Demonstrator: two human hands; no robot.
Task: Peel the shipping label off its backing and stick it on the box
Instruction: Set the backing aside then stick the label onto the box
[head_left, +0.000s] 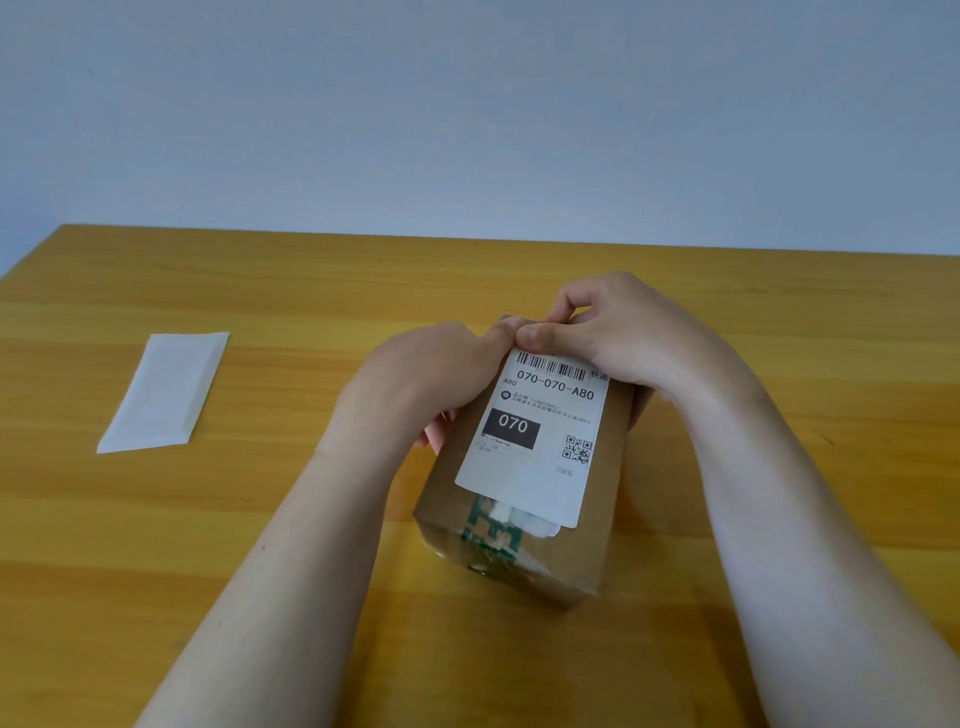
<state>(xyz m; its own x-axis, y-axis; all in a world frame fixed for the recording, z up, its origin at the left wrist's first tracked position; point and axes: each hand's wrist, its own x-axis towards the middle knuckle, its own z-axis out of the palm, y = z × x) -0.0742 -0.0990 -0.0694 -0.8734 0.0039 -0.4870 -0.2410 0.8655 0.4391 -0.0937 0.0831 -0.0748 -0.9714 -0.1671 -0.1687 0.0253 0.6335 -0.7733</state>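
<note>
A brown cardboard box (608, 467) lies lengthwise on the wooden table, green-printed tape showing at its near end. The white shipping label (540, 415), printed with a barcode, "070-070-A80" and a QR code, lies on the box's top face. My left hand (431, 374) is at the box's left side, its fingers curled under the edge and its thumb on the label's far edge. My right hand (608, 332) comes from the right and pinches the label's far edge against the box's far end. The blank white backing sheet (166, 392) lies flat, far to the left.
The yellow wooden table (260, 519) spreads around the box; its far edge meets a plain pale wall. My two forearms reach in from the bottom of the view on either side of the box.
</note>
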